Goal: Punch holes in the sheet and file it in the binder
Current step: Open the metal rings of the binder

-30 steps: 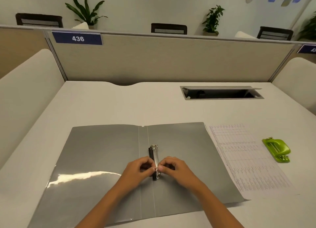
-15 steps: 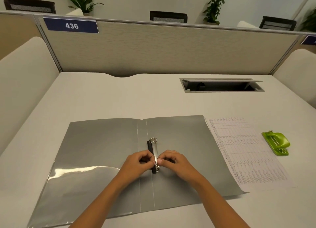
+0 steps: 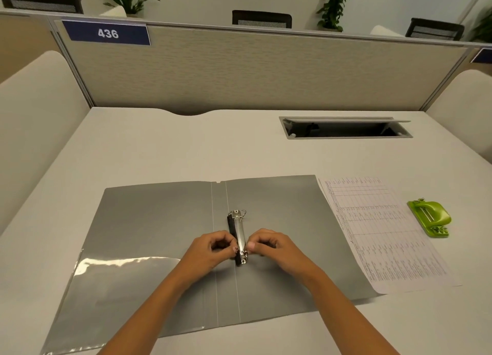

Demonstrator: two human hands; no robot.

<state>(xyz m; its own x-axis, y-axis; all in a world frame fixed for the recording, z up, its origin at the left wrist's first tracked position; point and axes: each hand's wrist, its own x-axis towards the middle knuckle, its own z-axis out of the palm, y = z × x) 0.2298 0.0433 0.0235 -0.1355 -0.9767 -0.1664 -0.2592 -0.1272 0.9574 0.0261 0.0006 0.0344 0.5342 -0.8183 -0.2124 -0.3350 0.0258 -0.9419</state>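
left hand point(image 3: 210, 250) and right hand point(image 3: 274, 248) curled, pinching ring mechanism point(image 3: 239, 237), open binder point(image 3: 159, 221)

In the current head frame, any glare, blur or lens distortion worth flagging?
Head view: bright glare streak on the clear pocket of the binder; wide-angle bending curves the partition and desk edges; print on the sheet is too fine to read; hands, ring mechanism and hole punch look sharp.

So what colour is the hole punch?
Bright green punch, seen clearly in the head view.
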